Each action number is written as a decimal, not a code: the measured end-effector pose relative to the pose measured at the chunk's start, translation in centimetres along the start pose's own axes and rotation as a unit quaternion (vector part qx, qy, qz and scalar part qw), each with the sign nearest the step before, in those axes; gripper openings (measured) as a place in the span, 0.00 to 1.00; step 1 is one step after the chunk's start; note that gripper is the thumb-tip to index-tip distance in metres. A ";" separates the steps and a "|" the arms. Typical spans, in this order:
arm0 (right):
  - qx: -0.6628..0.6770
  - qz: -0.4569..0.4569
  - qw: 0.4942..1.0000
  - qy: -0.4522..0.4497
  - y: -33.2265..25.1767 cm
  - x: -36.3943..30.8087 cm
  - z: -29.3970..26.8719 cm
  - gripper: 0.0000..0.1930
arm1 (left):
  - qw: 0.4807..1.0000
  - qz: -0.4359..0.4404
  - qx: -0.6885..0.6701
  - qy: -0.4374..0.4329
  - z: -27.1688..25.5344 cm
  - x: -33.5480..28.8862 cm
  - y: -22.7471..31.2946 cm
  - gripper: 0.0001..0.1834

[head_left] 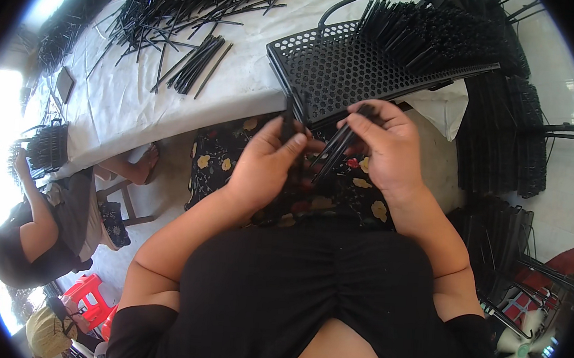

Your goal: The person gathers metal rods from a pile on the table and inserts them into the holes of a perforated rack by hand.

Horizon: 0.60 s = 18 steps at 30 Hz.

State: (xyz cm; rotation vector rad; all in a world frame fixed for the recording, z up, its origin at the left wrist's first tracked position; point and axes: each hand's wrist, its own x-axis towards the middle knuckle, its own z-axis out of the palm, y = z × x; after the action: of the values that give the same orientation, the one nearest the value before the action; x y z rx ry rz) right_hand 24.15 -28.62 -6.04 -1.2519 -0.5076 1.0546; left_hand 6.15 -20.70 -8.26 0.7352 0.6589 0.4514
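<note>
"Several slim black sticks point(335, 146) between the hands, slanting from the right hand point(392, 144) toward seven o'clock!"

"How's the grip?"

"The right hand pinches their upper ends; the lower ends poke free. And the left hand point(263, 161), at nine o'clock from the right, closes on dark strips point(289, 115), blurred."

"The step?"

"Looks like sorting a handful; I'd say the next move calls for a light pinch and level tips."

"Farther out?"

"A perforated black tray point(328, 67) at eleven o'clock from the right hand; a small stick bundle point(197, 65) at eleven from the left, on white cloth point(139, 99)."
</note>
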 end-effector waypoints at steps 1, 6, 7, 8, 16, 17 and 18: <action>-0.023 0.018 0.999 -0.024 0.4 -0.1 0.3 0.07 | 0.999 -0.024 0.037 -0.023 0.3 -0.2 -0.2 0.07; -0.064 -0.029 0.995 -0.070 2.1 -0.2 0.4 0.07 | 0.996 -0.049 0.049 -0.052 0.8 -0.2 -0.4 0.12; -0.064 -0.029 0.995 -0.070 1.9 -0.3 0.6 0.07 | 0.996 -0.049 0.049 -0.052 0.8 -0.3 -0.4 0.12; -0.042 0.019 0.997 -0.070 1.6 -0.7 0.9 0.07 | 0.996 -0.072 0.026 -0.047 0.9 -0.4 -0.4 0.13; 0.026 0.176 0.979 -0.095 2.7 -0.6 0.8 0.07 | 0.982 -0.162 -0.082 -0.052 -0.1 -0.1 -0.4 0.16; 0.026 0.177 0.979 -0.095 3.0 -0.6 0.9 0.07 | 0.981 -0.164 -0.084 -0.056 -0.3 -0.1 -0.6 0.16; 0.031 0.180 0.979 -0.091 3.4 -0.5 0.9 0.07 | 0.981 -0.165 -0.084 -0.062 -0.3 0.1 -0.6 0.17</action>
State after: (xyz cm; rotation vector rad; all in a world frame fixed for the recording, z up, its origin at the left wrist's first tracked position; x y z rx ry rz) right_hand 22.00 -28.73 -8.88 -1.2253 -0.3896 1.4895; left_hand 6.11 -20.88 -8.93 0.4773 0.6035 0.1527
